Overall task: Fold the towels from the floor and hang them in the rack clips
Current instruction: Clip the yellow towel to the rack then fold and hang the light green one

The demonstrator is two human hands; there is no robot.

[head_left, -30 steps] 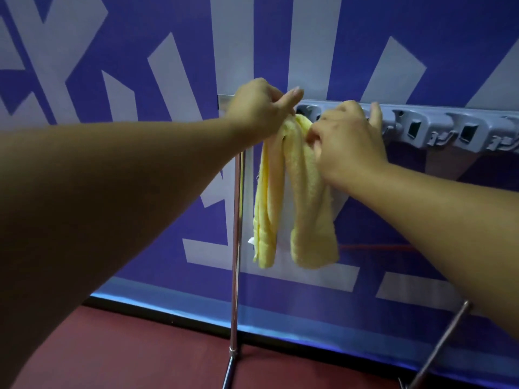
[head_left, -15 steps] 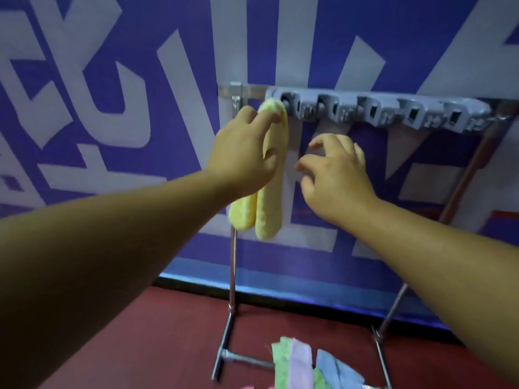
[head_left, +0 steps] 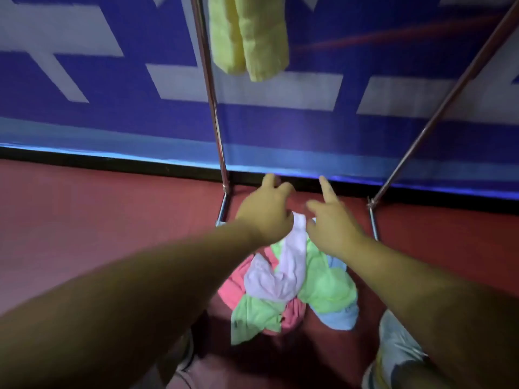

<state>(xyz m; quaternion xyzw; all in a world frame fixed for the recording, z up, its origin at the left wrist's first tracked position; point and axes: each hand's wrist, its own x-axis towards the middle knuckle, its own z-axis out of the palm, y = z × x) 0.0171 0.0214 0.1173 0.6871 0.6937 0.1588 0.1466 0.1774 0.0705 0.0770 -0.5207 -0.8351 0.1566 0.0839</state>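
A yellow towel hangs folded from the top of the rack, its clip out of view above. On the red floor lies a heap of towels: a lilac towel on top, green towels, a pink towel and a light blue towel. My left hand reaches down over the far end of the heap with loosely bent fingers, holding nothing. Beside it my right hand is spread, forefinger straight, also holding nothing. Both hover just above the lilac towel.
The rack's left metal pole and slanted right pole stand on the red floor against a blue and white banner wall. My shoes flank the heap at the bottom.
Both hands left the hung yellow towel and dropped from rack height down to the floor heap. My view tilted down, so the clips went out of frame.
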